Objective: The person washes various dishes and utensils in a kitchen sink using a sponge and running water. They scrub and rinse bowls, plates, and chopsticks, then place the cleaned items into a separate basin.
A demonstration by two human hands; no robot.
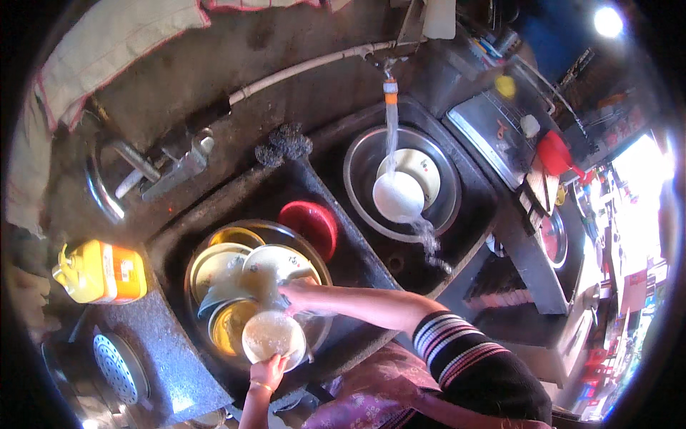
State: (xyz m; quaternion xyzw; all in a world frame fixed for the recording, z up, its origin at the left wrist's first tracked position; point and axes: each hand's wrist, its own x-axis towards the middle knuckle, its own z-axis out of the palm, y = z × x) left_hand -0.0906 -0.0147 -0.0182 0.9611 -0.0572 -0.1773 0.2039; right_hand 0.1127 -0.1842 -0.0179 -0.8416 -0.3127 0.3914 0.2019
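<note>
My left hand [269, 371] grips the near rim of a white bowl [272, 338], tilted over the left sink basin. Around the bowl's far side reaches my right hand [296, 294]; its fingers are partly hidden, so what it holds is unclear. Below both hands is a large metal basin [328, 263] with patterned plates [289, 263] and a yellow bowl [233, 325]. In the right sink basin, water runs from a faucet hose [390, 97] onto a white bowl [397, 197], which overlaps a patterned plate [426, 170] in a steel basin [351, 201].
A red bowl [316, 225] lies beside the large basin. Steel-wool scrubbers [283, 145] rest at the sink divider's back end. A yellow detergent jug [102, 272] and a perforated metal disc [118, 369] are at left. A metal tray [485, 134] and a red dipper [554, 153] are at right.
</note>
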